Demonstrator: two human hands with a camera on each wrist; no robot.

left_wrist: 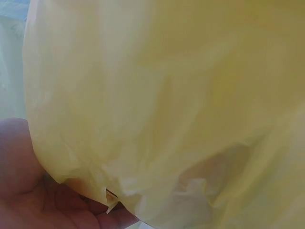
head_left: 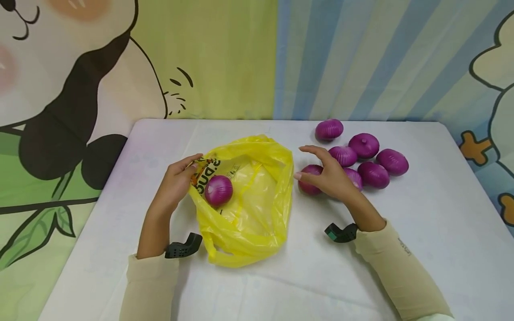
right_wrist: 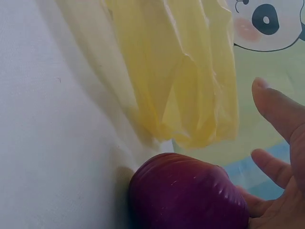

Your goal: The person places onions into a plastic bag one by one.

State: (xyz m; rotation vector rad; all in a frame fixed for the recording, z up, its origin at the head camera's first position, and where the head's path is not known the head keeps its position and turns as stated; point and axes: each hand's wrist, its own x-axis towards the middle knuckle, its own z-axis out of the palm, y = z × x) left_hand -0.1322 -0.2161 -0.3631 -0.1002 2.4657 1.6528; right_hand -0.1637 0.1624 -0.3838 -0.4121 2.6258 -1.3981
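My left hand [head_left: 172, 187] grips the left rim of a yellow plastic bag [head_left: 277, 205], whose mouth faces up. A purple onion [head_left: 218, 191] lies inside, near that rim. The bag [left_wrist: 143, 95] fills most of the left wrist view, with part of my left hand [left_wrist: 24, 200] at the lower left. To the right of the bag, my right hand [head_left: 331, 178] is over the nearest onions, fingers and thumb spread apart, nothing between them. One onion [head_left: 310, 179] sits partly behind it. In the right wrist view, an onion [right_wrist: 188, 193] is beside the right hand [right_wrist: 295, 186].
More purple onions [head_left: 363, 146] are grouped at the right of the white-covered table [head_left: 433, 258], with one onion [head_left: 329, 129] near the far edge. A cartoon-printed curtain [head_left: 225, 58] hangs behind. Black wrist devices are worn on both arms.
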